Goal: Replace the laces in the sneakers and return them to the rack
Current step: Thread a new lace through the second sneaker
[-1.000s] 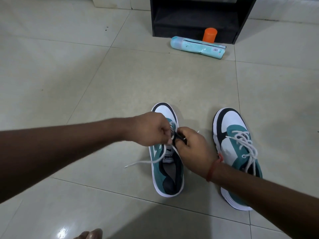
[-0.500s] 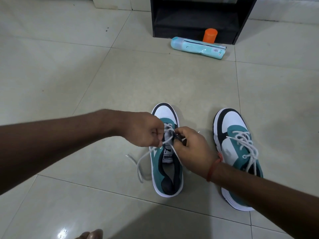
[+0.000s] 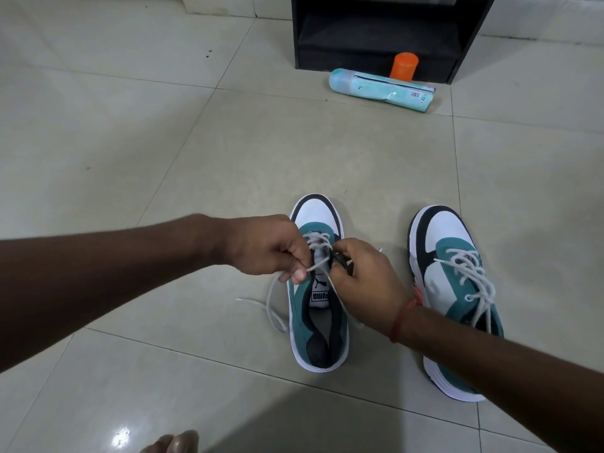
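Since half a second ago the loose white lace [image 3: 273, 308] has slackened into a loop on the tiled floor [image 3: 130, 158] beside the left sneaker [image 3: 318, 322], and both hands have barely shifted over its eyelets. Behind, the black rack [image 3: 376, 34] has nothing visible in its bottom shelf; a pale blue bottle [image 3: 380, 89] lies before it beside an orange cup [image 3: 404, 64]. Nearer, the right sneaker [image 3: 452, 289] stands laced, while the left hand [image 3: 264, 245] pinches the lace and the right hand [image 3: 366, 282] curls round the eyelet edge.
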